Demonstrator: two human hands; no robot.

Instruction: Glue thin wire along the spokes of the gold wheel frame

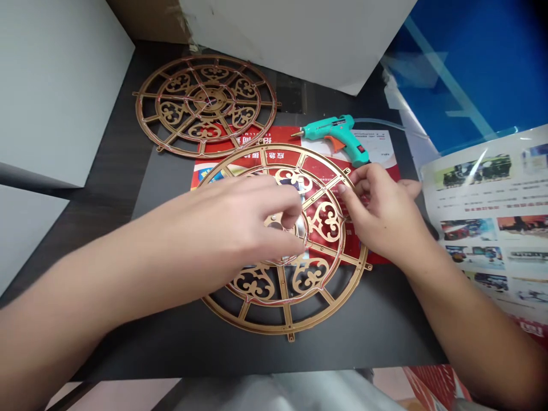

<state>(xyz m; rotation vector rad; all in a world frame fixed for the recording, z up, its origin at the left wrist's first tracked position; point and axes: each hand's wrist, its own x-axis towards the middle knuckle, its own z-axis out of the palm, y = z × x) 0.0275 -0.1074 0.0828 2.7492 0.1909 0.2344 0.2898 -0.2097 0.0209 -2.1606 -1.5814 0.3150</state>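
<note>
A round gold openwork frame [295,319] with scroll ornaments lies on the dark table in front of me. My left hand [244,220] reaches over its middle, fingers pinched together at the hub on something small I cannot make out. My right hand [383,214] is closed on the frame's right rim, thumb and fingers pinching the outer ring. A second, similar gold frame [205,105] lies flat at the back left, apart from both hands.
A teal hot-glue gun [338,136] rests behind the near frame on a red printed sheet [257,137]. Printed leaflets [488,228] lie at the right. A white box [308,40] and a blue panel [471,63] stand behind; a white wall [51,85] is left.
</note>
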